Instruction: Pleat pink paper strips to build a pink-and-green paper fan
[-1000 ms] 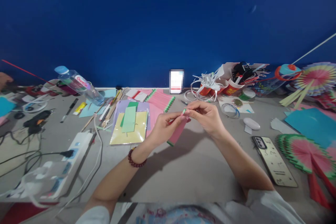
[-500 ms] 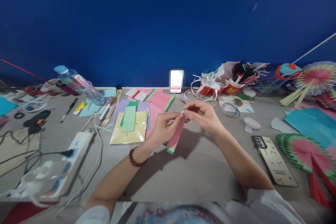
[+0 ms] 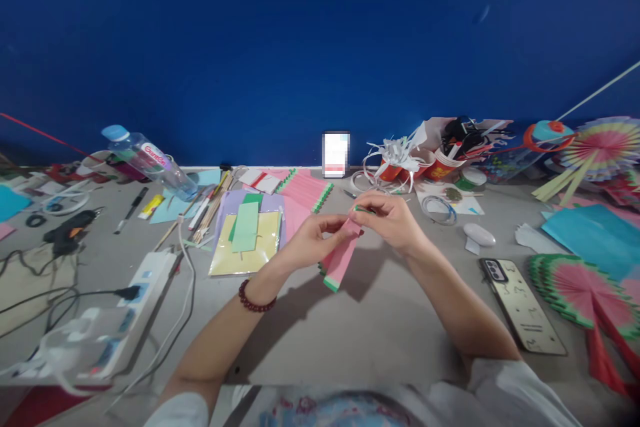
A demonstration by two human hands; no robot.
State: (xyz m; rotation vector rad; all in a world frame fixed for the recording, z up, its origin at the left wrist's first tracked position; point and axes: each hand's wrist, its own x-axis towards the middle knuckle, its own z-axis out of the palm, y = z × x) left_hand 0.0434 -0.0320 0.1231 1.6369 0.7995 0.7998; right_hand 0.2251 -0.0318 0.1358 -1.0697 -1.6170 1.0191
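A pink strip of folded paper [image 3: 341,262] with green ends is held up between my hands above the middle of the table. My left hand [image 3: 320,238] pinches its left side with thumb and fingers. At the top end, my right hand [image 3: 383,219] grips the paper, with its fingertips close together over the green edge. The strip slants down toward me, and green folded edges show behind its lower left. Beyond my hands lies a pleated pink paper sheet [image 3: 305,192] with green edges.
To the left are a power strip [image 3: 143,307], a plastic bottle [image 3: 155,163] and a bag of yellow paper [image 3: 267,250]. On the right lie a phone [image 3: 525,307], a white mouse [image 3: 480,235] and a pink-green paper fan [image 3: 575,287]. Paper cups [image 3: 443,165] stand at the back.
The paper strip has shifted slightly right and turned, showing more of its pink face. My left hand has moved a little right; the right fingers have closed further over the top end.
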